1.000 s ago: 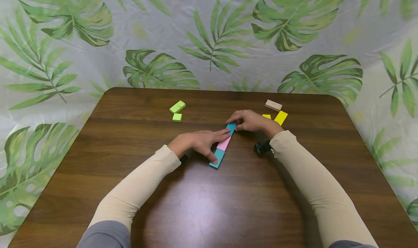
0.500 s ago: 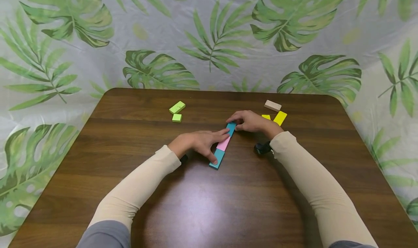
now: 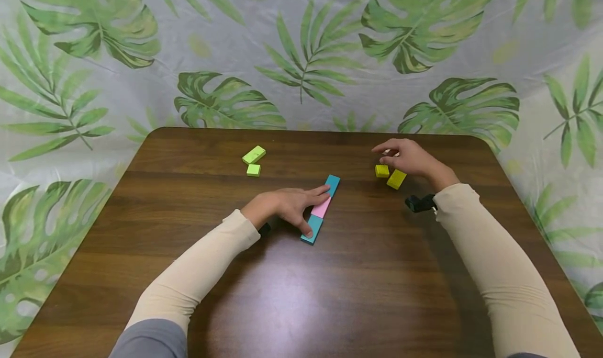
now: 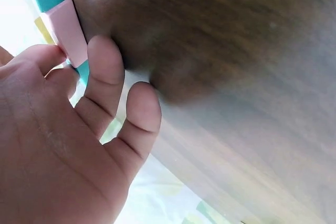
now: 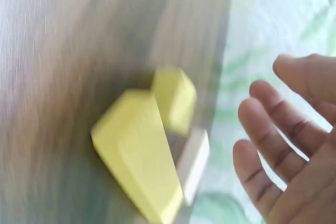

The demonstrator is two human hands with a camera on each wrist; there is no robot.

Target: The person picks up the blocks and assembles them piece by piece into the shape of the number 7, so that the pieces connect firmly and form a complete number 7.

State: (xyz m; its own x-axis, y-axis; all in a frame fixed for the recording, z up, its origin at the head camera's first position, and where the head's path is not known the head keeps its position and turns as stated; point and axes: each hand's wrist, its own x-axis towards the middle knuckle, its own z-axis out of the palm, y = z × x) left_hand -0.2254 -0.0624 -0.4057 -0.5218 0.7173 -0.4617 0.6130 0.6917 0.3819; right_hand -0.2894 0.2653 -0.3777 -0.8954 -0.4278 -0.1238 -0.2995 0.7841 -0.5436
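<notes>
A far blue block [image 3: 333, 182], a pink block [image 3: 321, 209] and a near blue block [image 3: 314, 223] lie end to end in a slanting row. My left hand [image 3: 292, 205] rests over this row, thumb on the near blue block and fingertips by the far blue and pink ones. Over at the right, my right hand [image 3: 412, 158] hovers empty with relaxed fingers. Below it are a small yellow block [image 3: 382, 171] and a longer yellow block [image 3: 397, 179]. A pale wooden block [image 5: 193, 165] shows beside them in the right wrist view; my hand mostly covers it in the head view.
Toward the back left of the brown wooden table [image 3: 264, 305] lie a long green block [image 3: 254, 155] and a short green block [image 3: 253, 170]. Behind the table's far edge hangs a leaf-patterned cloth [image 3: 311, 49].
My right hand has left the far end of the row and moved right and back, over the yellow and wooden blocks. The left hand and the row stay put.
</notes>
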